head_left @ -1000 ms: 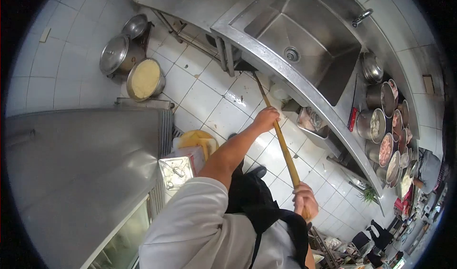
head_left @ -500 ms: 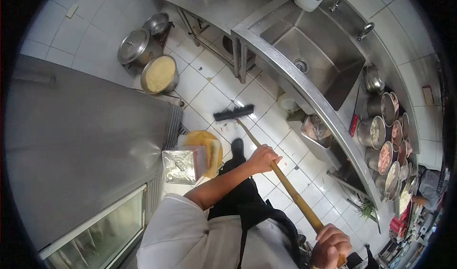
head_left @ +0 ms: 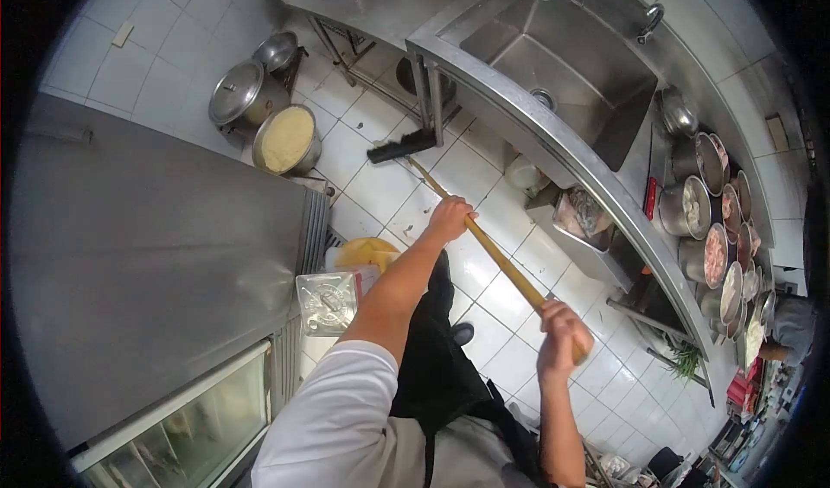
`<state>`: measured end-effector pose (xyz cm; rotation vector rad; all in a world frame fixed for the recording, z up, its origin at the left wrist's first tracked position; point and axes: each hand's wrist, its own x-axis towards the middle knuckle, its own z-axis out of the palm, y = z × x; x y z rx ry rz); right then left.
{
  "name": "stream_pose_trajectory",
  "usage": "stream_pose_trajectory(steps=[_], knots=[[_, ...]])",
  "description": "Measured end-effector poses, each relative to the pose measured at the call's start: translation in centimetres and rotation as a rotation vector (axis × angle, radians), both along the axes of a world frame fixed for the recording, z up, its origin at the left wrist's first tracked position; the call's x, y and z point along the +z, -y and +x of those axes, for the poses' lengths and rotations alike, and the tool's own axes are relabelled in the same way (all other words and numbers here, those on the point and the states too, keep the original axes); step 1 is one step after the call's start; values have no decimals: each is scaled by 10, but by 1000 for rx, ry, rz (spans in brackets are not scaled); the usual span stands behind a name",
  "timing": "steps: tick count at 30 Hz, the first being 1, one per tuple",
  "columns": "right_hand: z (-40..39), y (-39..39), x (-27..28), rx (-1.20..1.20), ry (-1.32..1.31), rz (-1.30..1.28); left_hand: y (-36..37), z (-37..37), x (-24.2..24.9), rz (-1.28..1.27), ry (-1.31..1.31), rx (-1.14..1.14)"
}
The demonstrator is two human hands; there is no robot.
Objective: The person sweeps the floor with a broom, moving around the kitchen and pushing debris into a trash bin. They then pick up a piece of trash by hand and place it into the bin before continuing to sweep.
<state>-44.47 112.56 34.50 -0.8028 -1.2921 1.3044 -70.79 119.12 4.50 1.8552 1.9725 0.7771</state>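
Observation:
A broom with a yellowish wooden handle (head_left: 508, 267) runs diagonally across the white tiled floor. Its black bristle head (head_left: 402, 147) rests on the tiles close to the metal table legs. My left hand (head_left: 452, 218) is wrapped around the handle partway along it, with the arm stretched forward. Near the handle's top end, my right hand (head_left: 566, 337) is closed around it, closer to my body. Small dark scraps lie on the tiles about the broom head. One dark shoe (head_left: 462, 333) shows beside my black apron (head_left: 437, 358).
A steel sink (head_left: 571, 73) and counter curve along the right, with several metal pots of food (head_left: 716, 255). At left stand a steel cabinet (head_left: 164, 255), a square tin (head_left: 327, 304) and a pot of yellowish food (head_left: 287, 140). Another person's sleeve (head_left: 791, 324) shows far right.
The broom head has moved forward across the floor, toward the table legs. Both hands have gone forward with the handle, and my feet have shifted.

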Motion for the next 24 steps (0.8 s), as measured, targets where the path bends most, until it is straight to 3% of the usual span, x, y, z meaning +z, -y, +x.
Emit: stream_pose_trajectory(steps=[3, 7, 10, 13, 16, 17, 19, 21, 22, 24], knots=[[23, 19, 5, -89, -42, -68, 22, 21, 25, -152, 48, -67], [38, 50, 52, -113, -7, -98, 77, 43, 42, -156, 91, -163], [49, 66, 89, -31, -48, -87, 111, 51, 71, -116, 68, -270], [55, 60, 127, 243, -79, -68, 117, 36, 116, -68, 14, -307], [34, 34, 114, 470, -95, 98, 105, 9, 125, 26, 39, -153], [19, 36, 108, 404, -18, 44, 98, -11, 127, 23, 39, -129], [-14, 28, 64, 439, 212, 169, 90, -50, 77, 147, 104, 81], [-57, 27, 13, 521, 151, 243, 97, -87, 27, 64, 203, 318], [-75, 32, -14, 546, 131, 317, 106, -97, 21, 34, 171, 306], [-86, 43, -16, 632, 96, 158, 129, -106, 13, -37, 102, 284]])
